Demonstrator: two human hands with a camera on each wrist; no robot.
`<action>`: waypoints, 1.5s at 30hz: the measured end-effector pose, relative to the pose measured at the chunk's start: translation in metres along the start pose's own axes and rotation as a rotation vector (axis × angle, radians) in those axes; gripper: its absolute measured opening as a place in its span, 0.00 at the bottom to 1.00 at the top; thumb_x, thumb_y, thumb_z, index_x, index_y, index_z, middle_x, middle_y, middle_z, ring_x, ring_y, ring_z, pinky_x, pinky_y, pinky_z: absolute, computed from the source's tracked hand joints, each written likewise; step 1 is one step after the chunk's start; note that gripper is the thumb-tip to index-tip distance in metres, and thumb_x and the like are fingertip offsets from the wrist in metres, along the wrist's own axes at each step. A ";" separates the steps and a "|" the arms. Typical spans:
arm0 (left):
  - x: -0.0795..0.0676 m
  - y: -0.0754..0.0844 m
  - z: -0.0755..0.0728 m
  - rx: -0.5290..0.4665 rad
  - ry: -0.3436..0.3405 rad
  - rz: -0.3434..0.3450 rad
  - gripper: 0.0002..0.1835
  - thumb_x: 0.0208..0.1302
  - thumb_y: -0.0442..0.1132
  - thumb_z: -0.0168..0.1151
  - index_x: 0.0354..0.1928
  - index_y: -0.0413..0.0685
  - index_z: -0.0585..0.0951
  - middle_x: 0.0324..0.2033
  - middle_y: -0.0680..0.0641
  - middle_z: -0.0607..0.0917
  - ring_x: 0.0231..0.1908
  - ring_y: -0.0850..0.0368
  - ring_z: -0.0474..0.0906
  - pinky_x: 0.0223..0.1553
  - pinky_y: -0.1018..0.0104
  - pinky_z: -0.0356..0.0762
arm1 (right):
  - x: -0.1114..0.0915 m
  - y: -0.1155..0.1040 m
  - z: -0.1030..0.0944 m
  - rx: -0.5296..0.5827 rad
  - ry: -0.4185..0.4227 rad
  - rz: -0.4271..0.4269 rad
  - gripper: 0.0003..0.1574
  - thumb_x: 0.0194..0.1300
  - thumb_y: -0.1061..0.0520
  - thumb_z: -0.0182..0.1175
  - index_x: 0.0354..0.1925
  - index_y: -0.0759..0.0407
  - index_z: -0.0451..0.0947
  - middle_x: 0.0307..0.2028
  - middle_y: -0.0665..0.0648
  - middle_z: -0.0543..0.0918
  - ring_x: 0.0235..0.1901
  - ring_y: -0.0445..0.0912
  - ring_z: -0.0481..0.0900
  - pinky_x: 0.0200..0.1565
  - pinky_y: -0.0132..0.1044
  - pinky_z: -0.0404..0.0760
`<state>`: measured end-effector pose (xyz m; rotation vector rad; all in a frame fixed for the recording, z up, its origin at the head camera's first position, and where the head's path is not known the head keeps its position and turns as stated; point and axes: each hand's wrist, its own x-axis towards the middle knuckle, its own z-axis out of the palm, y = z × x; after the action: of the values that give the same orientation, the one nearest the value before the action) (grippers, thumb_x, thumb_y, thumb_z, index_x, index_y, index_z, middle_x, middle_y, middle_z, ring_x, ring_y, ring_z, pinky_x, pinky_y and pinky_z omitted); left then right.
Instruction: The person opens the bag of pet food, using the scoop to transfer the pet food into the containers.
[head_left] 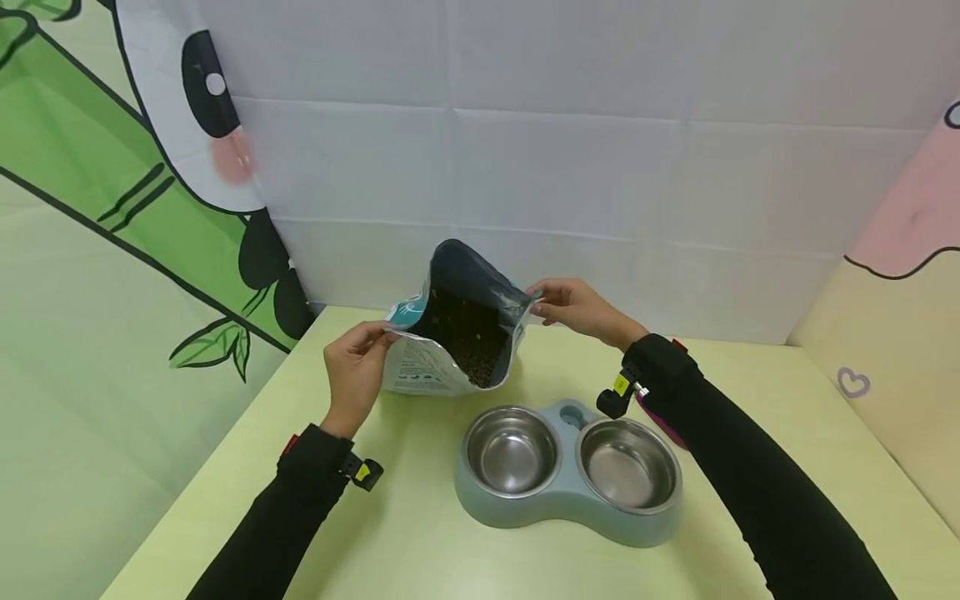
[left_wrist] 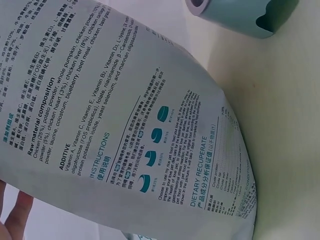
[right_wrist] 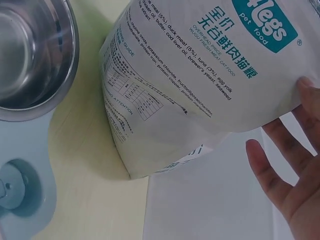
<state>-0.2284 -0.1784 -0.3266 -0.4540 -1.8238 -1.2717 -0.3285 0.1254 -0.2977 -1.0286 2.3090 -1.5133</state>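
Note:
An opened bag of cat food (head_left: 420,371) stands at the back of the table, its mouth spread wide and tilted toward me. Brown kibble (head_left: 468,333) shows inside. My left hand (head_left: 356,367) pinches the left edge of the mouth. At the opposite edge, my right hand (head_left: 577,308) holds the rim between thumb and fingers; its other fingers spread apart in the right wrist view. Printed text covers the bag (left_wrist: 125,115) in the left wrist view, where only a bit of the left hand (left_wrist: 17,217) appears. In front sits a blue-grey double feeder (head_left: 555,508) with two steel bowls.
The left steel bowl (head_left: 512,454) and right steel bowl (head_left: 628,467) show bare metal bottoms. A magenta object (head_left: 663,423) is mostly hidden under my right forearm. White cloth (head_left: 562,175) hangs behind the pale yellow table (head_left: 420,533), with a cartoon-printed cloth (head_left: 112,292) on the left.

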 end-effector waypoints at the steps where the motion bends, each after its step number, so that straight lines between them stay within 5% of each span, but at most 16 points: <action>1: -0.001 -0.005 0.001 0.002 0.001 0.010 0.04 0.54 0.23 0.58 0.31 0.34 0.80 0.29 0.39 0.82 0.31 0.58 0.78 0.34 0.78 0.74 | 0.000 0.000 0.000 -0.005 -0.001 0.002 0.18 0.64 0.57 0.53 0.52 0.59 0.68 0.49 0.62 0.73 0.50 0.58 0.71 0.50 0.47 0.73; 5: -0.003 -0.019 0.003 0.021 0.001 0.029 0.05 0.53 0.23 0.59 0.32 0.35 0.80 0.29 0.40 0.83 0.32 0.56 0.79 0.35 0.78 0.74 | -0.002 0.003 -0.002 -0.016 -0.005 0.013 0.18 0.64 0.57 0.53 0.52 0.56 0.68 0.49 0.61 0.74 0.48 0.56 0.72 0.50 0.44 0.73; 12: -0.006 0.001 0.002 0.045 -0.004 0.069 0.05 0.51 0.21 0.59 0.30 0.34 0.80 0.28 0.38 0.82 0.31 0.53 0.79 0.36 0.79 0.74 | -0.006 0.009 -0.001 -0.032 -0.006 0.004 0.16 0.64 0.57 0.53 0.51 0.55 0.70 0.47 0.59 0.75 0.46 0.50 0.74 0.49 0.44 0.74; 28: -0.018 -0.001 -0.002 0.050 -0.027 0.083 0.07 0.52 0.20 0.57 0.31 0.36 0.80 0.28 0.40 0.83 0.32 0.58 0.79 0.39 0.78 0.73 | -0.017 0.014 0.002 -0.009 -0.013 -0.007 0.14 0.65 0.59 0.52 0.50 0.55 0.71 0.47 0.59 0.75 0.47 0.50 0.73 0.48 0.45 0.75; 35: -0.025 -0.030 0.000 0.034 -0.057 0.081 0.11 0.52 0.21 0.57 0.33 0.42 0.81 0.30 0.44 0.83 0.35 0.61 0.78 0.40 0.76 0.74 | -0.024 0.020 0.003 0.005 -0.009 -0.016 0.15 0.65 0.59 0.51 0.50 0.56 0.71 0.51 0.59 0.72 0.47 0.52 0.73 0.49 0.48 0.74; 45: -0.030 -0.035 -0.009 0.029 -0.056 0.081 0.13 0.51 0.20 0.57 0.34 0.44 0.82 0.30 0.45 0.83 0.33 0.64 0.77 0.40 0.76 0.75 | -0.021 0.024 0.013 0.028 -0.022 -0.037 0.15 0.66 0.59 0.51 0.51 0.55 0.71 0.50 0.58 0.73 0.45 0.51 0.74 0.48 0.44 0.75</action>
<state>-0.2314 -0.1957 -0.3697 -0.5470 -1.8490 -1.1867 -0.3168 0.1351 -0.3289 -1.0816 2.2591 -1.5363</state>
